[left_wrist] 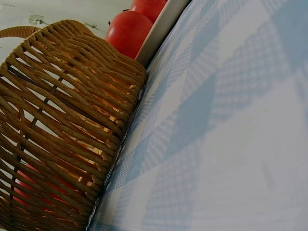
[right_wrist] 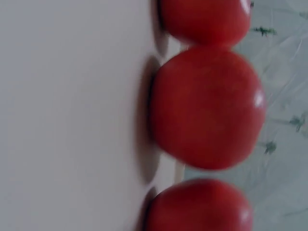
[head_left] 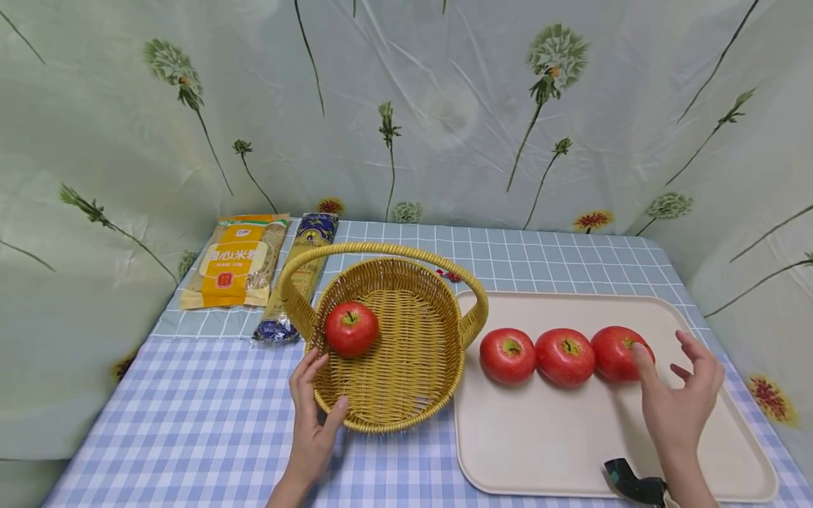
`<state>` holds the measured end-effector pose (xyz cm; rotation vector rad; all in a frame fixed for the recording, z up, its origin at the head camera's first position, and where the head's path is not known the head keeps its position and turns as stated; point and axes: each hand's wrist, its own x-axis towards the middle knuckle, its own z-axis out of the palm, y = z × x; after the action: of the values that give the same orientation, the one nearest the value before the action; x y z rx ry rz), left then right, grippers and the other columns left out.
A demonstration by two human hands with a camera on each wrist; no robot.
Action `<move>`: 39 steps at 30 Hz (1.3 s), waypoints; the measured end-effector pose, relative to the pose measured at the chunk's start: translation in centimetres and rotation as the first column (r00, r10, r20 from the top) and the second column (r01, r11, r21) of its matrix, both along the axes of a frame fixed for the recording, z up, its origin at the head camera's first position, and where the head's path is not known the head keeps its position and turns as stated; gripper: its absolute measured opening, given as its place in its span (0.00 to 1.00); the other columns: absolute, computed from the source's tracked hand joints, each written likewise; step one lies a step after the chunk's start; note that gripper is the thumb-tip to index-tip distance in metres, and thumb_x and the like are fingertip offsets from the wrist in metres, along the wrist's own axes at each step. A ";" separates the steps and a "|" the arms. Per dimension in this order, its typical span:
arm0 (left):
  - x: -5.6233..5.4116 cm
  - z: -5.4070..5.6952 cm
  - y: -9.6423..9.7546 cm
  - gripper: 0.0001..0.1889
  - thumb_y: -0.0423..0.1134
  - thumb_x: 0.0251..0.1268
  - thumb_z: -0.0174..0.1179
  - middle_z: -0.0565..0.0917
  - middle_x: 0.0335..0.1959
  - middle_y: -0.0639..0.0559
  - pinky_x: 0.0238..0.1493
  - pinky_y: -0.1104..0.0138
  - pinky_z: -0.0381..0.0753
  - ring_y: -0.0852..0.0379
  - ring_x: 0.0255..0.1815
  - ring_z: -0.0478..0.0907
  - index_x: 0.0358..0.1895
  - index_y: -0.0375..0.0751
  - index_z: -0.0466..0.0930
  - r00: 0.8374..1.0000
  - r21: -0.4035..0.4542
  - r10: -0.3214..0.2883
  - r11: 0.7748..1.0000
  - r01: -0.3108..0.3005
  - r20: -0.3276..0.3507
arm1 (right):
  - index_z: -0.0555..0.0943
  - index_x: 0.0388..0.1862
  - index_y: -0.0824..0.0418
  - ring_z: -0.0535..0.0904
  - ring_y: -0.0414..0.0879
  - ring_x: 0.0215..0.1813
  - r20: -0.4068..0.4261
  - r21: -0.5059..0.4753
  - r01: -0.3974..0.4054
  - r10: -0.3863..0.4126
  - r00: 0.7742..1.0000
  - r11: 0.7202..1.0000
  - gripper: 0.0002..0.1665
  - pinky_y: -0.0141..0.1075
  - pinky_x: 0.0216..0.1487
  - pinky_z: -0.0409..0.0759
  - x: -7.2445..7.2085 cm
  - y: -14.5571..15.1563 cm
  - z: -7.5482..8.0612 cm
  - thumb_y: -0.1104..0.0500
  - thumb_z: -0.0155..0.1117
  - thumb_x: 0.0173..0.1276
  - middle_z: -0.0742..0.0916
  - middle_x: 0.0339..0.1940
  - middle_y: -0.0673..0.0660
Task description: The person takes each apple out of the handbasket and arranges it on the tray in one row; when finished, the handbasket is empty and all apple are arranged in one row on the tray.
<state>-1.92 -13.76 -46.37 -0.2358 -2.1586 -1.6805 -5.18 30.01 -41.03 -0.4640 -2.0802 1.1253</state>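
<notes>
A round yellow wicker basket (head_left: pixel 406 353) with a tall arched handle stands left of the tray, one red apple (head_left: pixel 351 329) in its left side. My left hand (head_left: pixel 314 423) rests at the basket's near left rim, fingers and thumb spread apart. In the left wrist view the woven wall (left_wrist: pixel 72 110) fills the left side. Three more apples lie in a row on the beige tray: a left one (head_left: pixel 507 356), a middle one (head_left: pixel 565 358) and a right one (head_left: pixel 615 353). Over the right one hovers my right hand (head_left: pixel 679 398), thumb overlapping the apple, fingers spread and holding nothing.
Behind the basket's left side lie a spaghetti packet (head_left: pixel 295 282) and an orange-labelled noodle bag (head_left: pixel 235 261). The beige tray (head_left: pixel 540 444) takes up the right of the checked tablecloth (head_left: pixel 190 416). A dandelion-print curtain (head_left: pixel 444 141) hangs behind the table.
</notes>
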 end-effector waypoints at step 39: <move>-0.1 0.0 0.0 0.33 0.26 0.55 0.56 0.51 0.72 0.45 0.67 0.65 0.45 0.49 0.72 0.45 0.67 0.32 0.59 1.000 -0.001 0.001 1.000 -0.001 -0.007 | 0.81 0.40 0.72 0.81 0.51 0.46 -0.340 0.426 -0.756 0.862 0.375 0.497 0.19 0.34 0.53 0.74 -2.4 -17.1 6.3 0.54 0.60 0.68 0.85 0.41 0.63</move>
<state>-1.98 -13.79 -46.38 -0.2402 -2.1545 -1.6751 -7.62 12.92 -34.75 1.0549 -1.8466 1.3245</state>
